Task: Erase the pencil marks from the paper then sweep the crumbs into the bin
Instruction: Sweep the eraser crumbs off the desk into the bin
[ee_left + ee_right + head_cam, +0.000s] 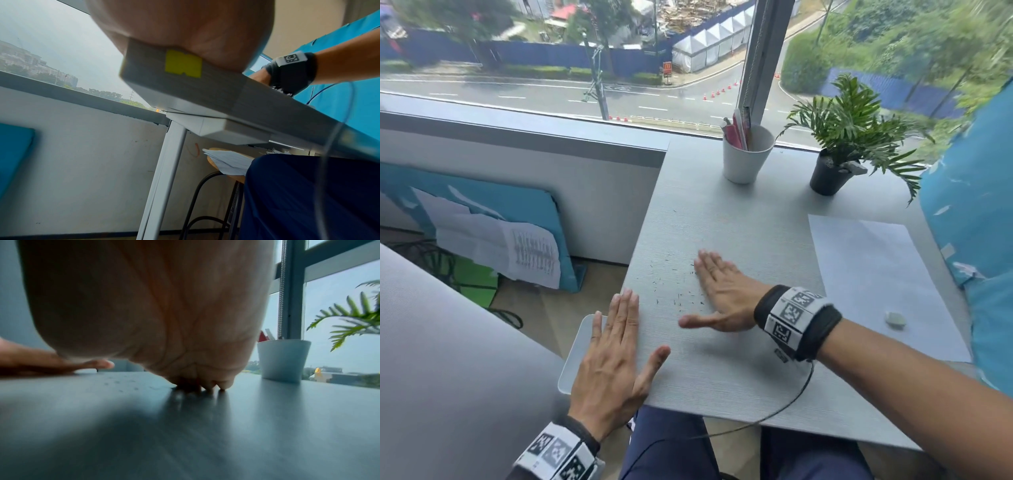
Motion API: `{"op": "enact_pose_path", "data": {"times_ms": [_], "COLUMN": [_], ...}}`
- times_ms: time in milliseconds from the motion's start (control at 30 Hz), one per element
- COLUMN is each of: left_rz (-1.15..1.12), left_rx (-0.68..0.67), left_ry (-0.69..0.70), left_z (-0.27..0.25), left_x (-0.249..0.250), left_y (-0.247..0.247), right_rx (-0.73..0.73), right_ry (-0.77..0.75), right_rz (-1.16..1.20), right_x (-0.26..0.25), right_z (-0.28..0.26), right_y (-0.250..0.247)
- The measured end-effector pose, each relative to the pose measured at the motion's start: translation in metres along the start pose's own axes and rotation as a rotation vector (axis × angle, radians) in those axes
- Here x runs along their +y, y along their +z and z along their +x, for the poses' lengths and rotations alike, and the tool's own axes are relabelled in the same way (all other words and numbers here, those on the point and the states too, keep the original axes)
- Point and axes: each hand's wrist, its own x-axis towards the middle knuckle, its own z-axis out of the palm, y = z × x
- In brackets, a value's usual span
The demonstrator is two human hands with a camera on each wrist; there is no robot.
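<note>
Dark eraser crumbs (674, 291) lie scattered on the grey table (722, 377) near its left edge. My right hand (709, 291) lies on the table just right of them, fingers straight and together, thumb spread; its fingertips (205, 386) touch the surface. My left hand (633, 329) rests flat at the table's left edge with straight fingers, over a white bin (575, 356) that sits below the edge. The white paper (876, 281) lies to the right and looks blank, with a pale eraser (894, 320) on it. Neither hand holds anything.
A white cup (748, 157) with pens and a potted plant (832, 171) stand at the back by the window. Blue cushions (976, 212) border the table's right side. A thin cable (791, 401) hangs from my right wrist band over the front edge.
</note>
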Motion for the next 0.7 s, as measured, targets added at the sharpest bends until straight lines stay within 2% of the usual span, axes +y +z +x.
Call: {"op": "enact_pose_path", "data": {"times_ms": [133, 200, 300, 367, 467, 533, 600, 700], "left_rz": [-0.001, -0.004, -0.012, -0.013, -0.021, -0.023, -0.01, -0.013], "left_rx": [0.0, -0.006, -0.011, -0.008, 0.001, 0.001, -0.005, -0.022], "left_ry": [-0.004, -0.008, -0.022, -0.029, -0.045, -0.047, -0.055, -0.07], "left_z": [0.001, 0.001, 0.0, 0.0, 0.0, 0.001, 0.002, 0.002], "left_x": [0.0, 0.0, 0.0, -0.001, 0.001, 0.002, 0.001, 0.001], "left_y": [0.0, 0.0, 0.0, 0.0, 0.0, 0.0, 0.0, -0.001], "right_rx": [0.034, 0.087, 0.069, 0.041, -0.006, -0.005, 0.025, 0.101], "right_ry": [-0.087, -0.003, 0.166, 0.123, -0.075, -0.139, -0.151, -0.051], "right_rz": [0.078, 0.088, 0.012, -0.04, -0.108, -0.124, -0.061, 0.029], "right_x": [0.001, 0.018, 0.038, 0.029, -0.004, -0.013, -0.011, 0.002], "right_z": [0.002, 0.015, 0.033, 0.035, 0.02, 0.015, 0.023, 0.06], "right_y": [-0.02, -0.04, -0.049, -0.036, -0.011, -0.012, -0.027, -0.062]}}
